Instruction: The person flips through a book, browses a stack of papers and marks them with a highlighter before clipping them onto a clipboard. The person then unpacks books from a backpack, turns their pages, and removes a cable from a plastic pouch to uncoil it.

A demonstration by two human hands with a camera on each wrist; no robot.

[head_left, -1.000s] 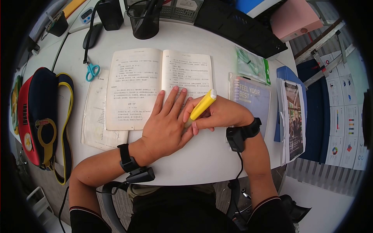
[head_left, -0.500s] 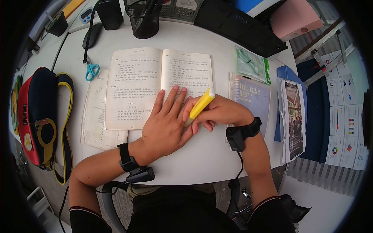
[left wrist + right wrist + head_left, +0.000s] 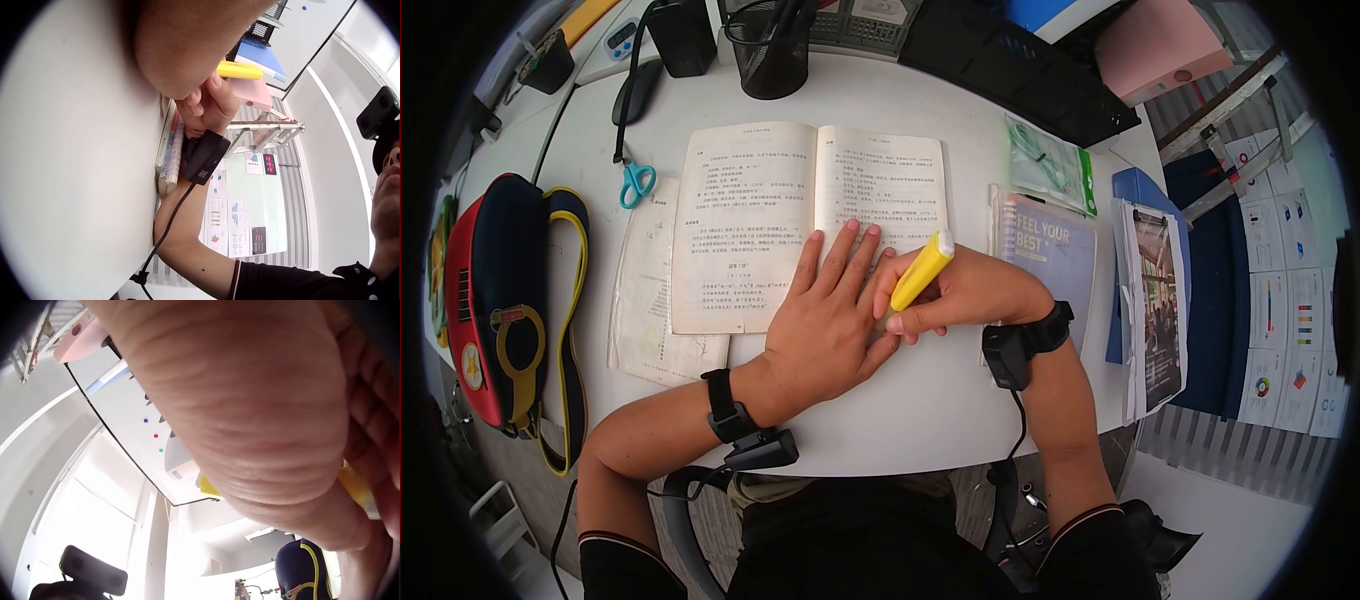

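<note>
An open book (image 3: 745,220) with printed pages lies on the white desk. My left hand (image 3: 825,320) rests flat over its lower part, fingers straight and spread. Beside it my right hand (image 3: 970,290) pinches a yellow marker (image 3: 922,270), which leans with its pale end up; the lower tip is hidden behind the left hand's fingers. In the left wrist view the marker (image 3: 240,70) sticks out above the right hand (image 3: 215,106). The right wrist view is mostly filled by the right hand (image 3: 250,412), with a bit of yellow marker (image 3: 209,487) past it.
Left of the book lie another book (image 3: 635,330), blue scissors (image 3: 638,185) and a red and navy bag (image 3: 510,300). A mesh pen holder (image 3: 772,60) stands behind. To the right are a notebook (image 3: 1055,260), a green-edged pouch (image 3: 1050,165) and a clipboard with papers (image 3: 1150,310).
The marker's upper end has tipped and shifted slightly within the right hand's grip, and the right thumb has moved. My left hand stays nearly still on the book.
</note>
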